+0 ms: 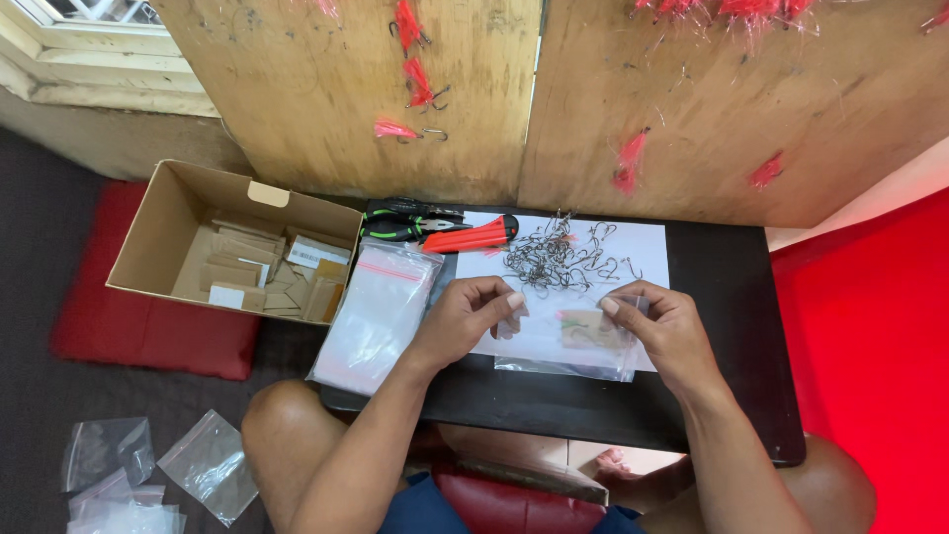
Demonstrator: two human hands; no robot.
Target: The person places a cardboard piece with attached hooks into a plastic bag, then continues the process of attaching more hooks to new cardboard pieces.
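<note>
Both hands hold a small clear plastic bag [568,331] over a low black table [732,396]. My left hand [465,316] pinches its left edge, my right hand [657,326] pinches its right edge. Inside the bag is a small tan card with hooks on it. Just beyond the hands, a pile of loose metal fish hooks [563,259] lies on a white sheet [643,247].
A stack of clear zip bags [381,311] lies left of my hands. Pliers [400,225] and a red cutter [474,237] sit at the table's back. An open cardboard box [178,213] of tan cards stands left. Plywood boards [692,109] with pink-feathered hooks lean behind. Loose bags [203,465] lie on the floor.
</note>
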